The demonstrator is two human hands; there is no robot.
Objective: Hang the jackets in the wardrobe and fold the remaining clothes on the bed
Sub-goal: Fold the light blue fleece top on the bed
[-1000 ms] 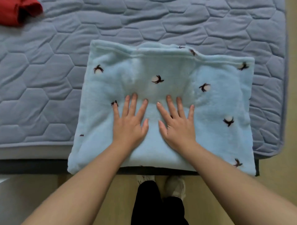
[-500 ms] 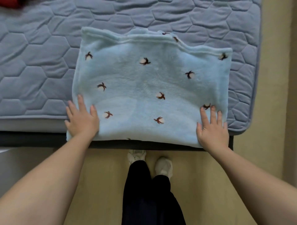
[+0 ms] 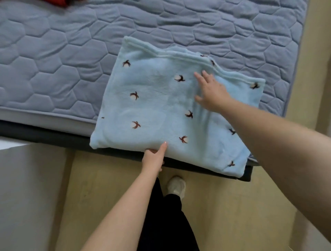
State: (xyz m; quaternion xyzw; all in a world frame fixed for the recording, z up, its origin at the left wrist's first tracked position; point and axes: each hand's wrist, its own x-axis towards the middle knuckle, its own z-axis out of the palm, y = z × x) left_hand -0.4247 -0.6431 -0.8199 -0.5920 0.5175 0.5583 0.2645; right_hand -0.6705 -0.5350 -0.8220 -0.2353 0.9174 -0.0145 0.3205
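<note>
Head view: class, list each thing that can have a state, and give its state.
fleece: folded, lying flat, near edge overhanging the bed.
left hand: pinches the fleece's near edge.
right hand: fingers spread flat on the fleece.
red cloth: on the bed's far side, mostly out of frame.

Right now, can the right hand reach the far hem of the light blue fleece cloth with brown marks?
Probably yes: the right hand lies open on the light blue fleece cloth, fingertips close to its far hem, with nothing between them.
</note>
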